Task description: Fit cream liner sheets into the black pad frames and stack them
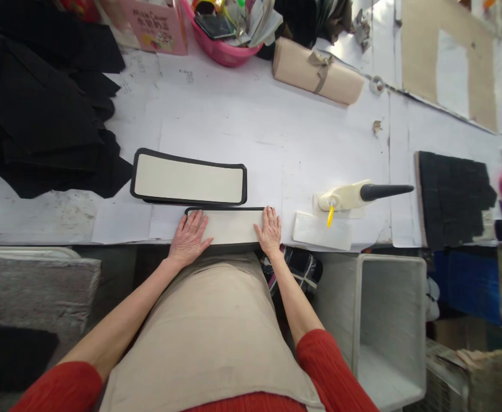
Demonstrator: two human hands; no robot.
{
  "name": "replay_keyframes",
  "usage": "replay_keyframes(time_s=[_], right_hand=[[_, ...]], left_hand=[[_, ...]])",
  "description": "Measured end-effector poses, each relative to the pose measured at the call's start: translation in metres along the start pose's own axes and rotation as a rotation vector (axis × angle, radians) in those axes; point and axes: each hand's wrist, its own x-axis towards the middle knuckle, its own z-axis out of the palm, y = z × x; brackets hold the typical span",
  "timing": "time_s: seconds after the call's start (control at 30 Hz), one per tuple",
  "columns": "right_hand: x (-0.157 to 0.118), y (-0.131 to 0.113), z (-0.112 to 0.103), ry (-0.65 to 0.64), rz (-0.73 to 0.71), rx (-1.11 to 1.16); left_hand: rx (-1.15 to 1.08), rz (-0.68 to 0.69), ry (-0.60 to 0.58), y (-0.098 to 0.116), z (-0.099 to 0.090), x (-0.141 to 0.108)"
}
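Observation:
A long cream panel with a black border point(232, 226) lies at the table's front edge, close against my apron. My left hand point(190, 234) rests flat on its left end, fingers stretched out. On the right end lies my right hand point(269, 230), also flat, its fingers extended over the border. Just behind, a stack of similar black-edged cream panels point(188, 177) sits slightly to the left. To the right stands a cream glue bottle or dispenser with a black handle and yellow tip point(345, 196), beside a small white slab point(321, 230).
Black fabric pieces point(48, 114) are heaped at left. A pink basin point(225, 52) of odds and ends and a tied beige roll point(317, 71) stand at the back. Black pieces point(454, 197) lie at right. Below the table edge is a grey bin point(392, 326).

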Motion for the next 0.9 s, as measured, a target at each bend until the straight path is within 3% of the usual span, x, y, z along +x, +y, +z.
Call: replay_keyframes(time_s=[0.43, 0.9], right_hand=[[0.000, 0.000, 0.000, 0.007, -0.005, -0.006], [0.000, -0.006, -0.009, 0.029, -0.005, -0.034]], left_hand=[[0.034, -0.012, 0.012, -0.008, 0.011, -0.002], [0.067, 0.039, 0.007, 0.002, -0.005, 0.003]])
